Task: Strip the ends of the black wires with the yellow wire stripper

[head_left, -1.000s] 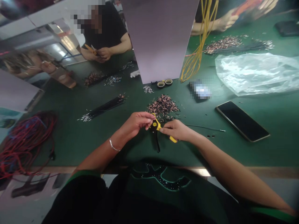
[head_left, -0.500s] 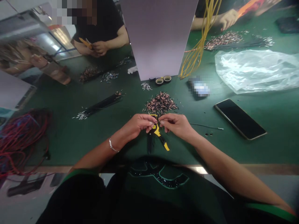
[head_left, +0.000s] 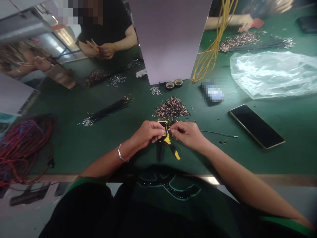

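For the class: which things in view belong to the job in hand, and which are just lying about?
Likely the job:
held wire
yellow-and-black tool
pile of copper-tipped pieces
bundled black wires

Seemingly just lying about:
phone
crumpled clear plastic

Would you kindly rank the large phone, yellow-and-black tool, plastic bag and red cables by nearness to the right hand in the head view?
1. Yellow-and-black tool, just left of the right hand
2. Large phone, to the right
3. Plastic bag, ahead and right
4. Red cables, far left
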Action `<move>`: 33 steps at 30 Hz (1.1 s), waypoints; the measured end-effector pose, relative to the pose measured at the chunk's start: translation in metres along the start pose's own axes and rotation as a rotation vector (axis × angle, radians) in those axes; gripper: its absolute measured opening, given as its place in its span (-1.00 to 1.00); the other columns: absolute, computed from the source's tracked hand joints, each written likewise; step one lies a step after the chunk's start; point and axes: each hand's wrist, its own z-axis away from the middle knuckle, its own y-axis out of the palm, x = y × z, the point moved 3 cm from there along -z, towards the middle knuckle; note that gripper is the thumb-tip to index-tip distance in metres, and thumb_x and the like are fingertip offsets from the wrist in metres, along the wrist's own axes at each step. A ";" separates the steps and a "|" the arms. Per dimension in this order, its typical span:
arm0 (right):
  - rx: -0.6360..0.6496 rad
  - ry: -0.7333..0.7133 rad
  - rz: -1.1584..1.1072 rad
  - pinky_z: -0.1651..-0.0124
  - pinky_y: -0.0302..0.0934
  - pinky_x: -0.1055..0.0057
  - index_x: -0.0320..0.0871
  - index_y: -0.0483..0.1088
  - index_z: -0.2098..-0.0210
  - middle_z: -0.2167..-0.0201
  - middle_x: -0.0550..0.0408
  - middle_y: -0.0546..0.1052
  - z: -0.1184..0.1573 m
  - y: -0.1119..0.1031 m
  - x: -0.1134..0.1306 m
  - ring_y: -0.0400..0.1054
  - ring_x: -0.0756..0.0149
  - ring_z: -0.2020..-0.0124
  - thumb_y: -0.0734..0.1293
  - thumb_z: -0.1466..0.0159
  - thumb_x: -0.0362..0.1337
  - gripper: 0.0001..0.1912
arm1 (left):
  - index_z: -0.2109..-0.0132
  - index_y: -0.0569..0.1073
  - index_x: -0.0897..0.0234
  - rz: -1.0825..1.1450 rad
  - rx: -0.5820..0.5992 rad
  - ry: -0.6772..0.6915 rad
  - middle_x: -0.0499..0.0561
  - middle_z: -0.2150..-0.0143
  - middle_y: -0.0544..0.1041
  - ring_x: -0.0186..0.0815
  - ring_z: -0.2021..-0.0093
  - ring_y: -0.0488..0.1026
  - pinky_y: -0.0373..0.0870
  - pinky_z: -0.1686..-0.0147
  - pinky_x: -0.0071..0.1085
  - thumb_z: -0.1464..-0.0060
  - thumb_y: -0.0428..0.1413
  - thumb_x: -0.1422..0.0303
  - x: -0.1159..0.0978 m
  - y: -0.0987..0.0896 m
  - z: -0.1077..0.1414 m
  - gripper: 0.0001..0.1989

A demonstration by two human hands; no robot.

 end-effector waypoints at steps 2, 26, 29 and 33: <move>-0.064 -0.045 0.079 0.32 0.24 0.33 -0.08 0.49 0.44 0.50 0.12 0.54 -0.001 -0.004 -0.002 0.38 0.32 0.47 0.28 -0.19 -0.29 -0.86 | 0.48 0.53 0.32 -0.001 -0.020 0.003 -0.12 0.70 0.36 -0.53 0.71 0.20 0.03 0.72 -0.53 0.16 0.23 0.42 -0.001 -0.002 0.001 -0.95; 0.026 0.256 -0.633 0.52 0.30 0.40 -0.17 0.52 0.38 0.57 0.16 0.51 -0.003 0.010 -0.001 0.35 0.44 0.62 0.52 -0.06 -0.11 -0.74 | 0.42 0.52 0.35 0.136 0.061 -0.078 -0.07 0.63 0.45 -0.51 0.71 0.27 0.10 0.72 -0.51 0.08 0.23 0.41 0.003 0.004 -0.001 -0.92; 0.045 0.253 -0.660 0.51 0.31 0.41 -0.17 0.51 0.39 0.58 0.17 0.52 -0.003 0.012 -0.002 0.35 0.45 0.63 0.51 -0.09 -0.10 -0.74 | 0.45 0.51 0.35 0.093 0.076 -0.050 -0.07 0.64 0.45 -0.51 0.71 0.27 0.10 0.74 -0.52 0.11 0.22 0.41 0.002 0.007 0.000 -0.92; 0.066 0.264 -0.674 0.53 0.29 0.44 -0.17 0.50 0.39 0.60 0.18 0.52 -0.001 0.012 0.000 0.35 0.46 0.64 0.50 -0.10 -0.14 -0.78 | 0.49 0.51 0.35 0.056 0.098 -0.028 -0.08 0.65 0.44 -0.53 0.71 0.25 0.10 0.74 -0.54 0.10 0.22 0.40 0.000 0.008 0.003 -0.90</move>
